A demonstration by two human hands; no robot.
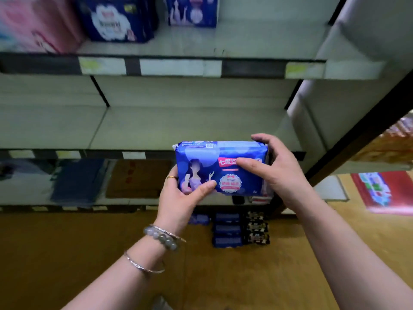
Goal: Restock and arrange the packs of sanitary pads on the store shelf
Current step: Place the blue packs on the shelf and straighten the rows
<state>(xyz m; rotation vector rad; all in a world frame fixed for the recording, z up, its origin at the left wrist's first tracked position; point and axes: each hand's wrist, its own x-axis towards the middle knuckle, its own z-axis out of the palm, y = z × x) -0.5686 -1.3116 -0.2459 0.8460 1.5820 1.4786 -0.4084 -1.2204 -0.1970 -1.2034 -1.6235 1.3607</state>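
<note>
A blue pack of sanitary pads [214, 157] with a red label is held in front of the middle shelf [156, 130], level with its front edge. My left hand [181, 198] grips its lower left corner, thumb across the front. My right hand [274, 166] holds the right end, thumb on the front and fingers curled over the top. The shelf board behind the pack is bare. On the upper shelf [201, 45] stand dark blue packs [116, 21], another blue pack [193, 11] and a pink pack [38, 25].
More dark blue packs [226, 231] and black patterned packs [257, 229] lie on the yellow floor below the shelving. The bottom shelf holds a blue item [78, 180] and a brown box [138, 177]. A red package [384, 191] lies on the floor at right.
</note>
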